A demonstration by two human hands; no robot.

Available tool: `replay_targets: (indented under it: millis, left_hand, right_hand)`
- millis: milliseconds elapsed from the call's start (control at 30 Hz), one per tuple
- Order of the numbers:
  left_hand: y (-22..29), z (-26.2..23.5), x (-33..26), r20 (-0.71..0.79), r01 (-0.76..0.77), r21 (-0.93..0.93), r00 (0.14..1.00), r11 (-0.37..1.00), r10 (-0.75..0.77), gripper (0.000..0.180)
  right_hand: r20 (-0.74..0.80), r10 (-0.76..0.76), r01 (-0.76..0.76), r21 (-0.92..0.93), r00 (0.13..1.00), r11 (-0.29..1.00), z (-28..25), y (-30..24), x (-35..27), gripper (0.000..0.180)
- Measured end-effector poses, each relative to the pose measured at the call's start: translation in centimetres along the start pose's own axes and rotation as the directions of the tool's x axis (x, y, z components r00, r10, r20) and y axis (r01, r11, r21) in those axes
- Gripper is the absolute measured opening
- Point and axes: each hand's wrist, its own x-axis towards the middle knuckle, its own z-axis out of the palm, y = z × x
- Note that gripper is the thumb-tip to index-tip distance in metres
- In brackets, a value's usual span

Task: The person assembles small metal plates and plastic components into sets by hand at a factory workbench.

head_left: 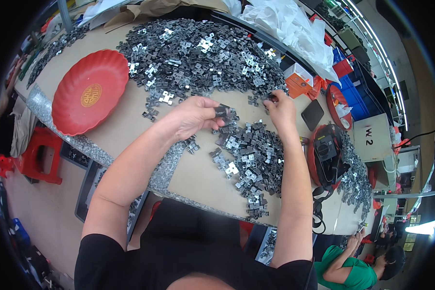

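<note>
My left hand (193, 117) is closed in a pinch on a small flat metal piece (227, 112), above the gap between two heaps. My right hand (283, 113) has thumb and fingers together at the right edge of the far heap. A dark metal piece (271, 98) shows at its fingertips. The far heap of small stamped metal pieces (193, 58) is large and spreads across the back of the table. A smaller heap of the same pieces (253, 157) lies between my forearms.
On the left stands a red scalloped dish (94, 92). To the right are an orange-and-white box (298, 79), a dark phone-like slab (312, 114) and a red tray (312, 166) with black gear. A person in green (350, 268) works at the far right. A red stool (39, 154) stands left.
</note>
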Motion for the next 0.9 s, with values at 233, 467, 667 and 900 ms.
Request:
replay_targets:
  millis: [233, 467, 667, 900]
  left_hand:
    - [-0.1, 0.6, -0.6, -0.201, -0.041, -0.143, 0.980, 0.989, 0.012, 0.014]
    - [0.0, 1.6, -1.0, -0.239, -0.015, -0.071, 0.971, 0.997, -0.002, 0.015]
    - [-0.3, 1.4, -0.7, -0.221, -0.044, 0.036, 0.974, 0.998, 0.051, 0.015]
    - [-0.8, 1.6, -0.9, -0.197, -0.129, 0.063, 0.970, 0.990, 0.139, 0.013]
  right_hand:
    - [0.356, -0.033, -0.317, 0.867, 0.934, 0.384, -1.2, -7.2, -5.6, 0.018]
    - [0.301, 0.026, -0.283, 0.859, 0.953, 0.426, 0.6, -7.6, -6.4, 0.026]
    - [0.359, 0.061, -0.338, 0.791, 0.931, 0.509, 0.3, -7.7, -6.2, 0.027]
    - [0.455, 0.037, -0.431, 0.809, 0.890, 0.399, 0.0, -7.2, -6.1, 0.026]
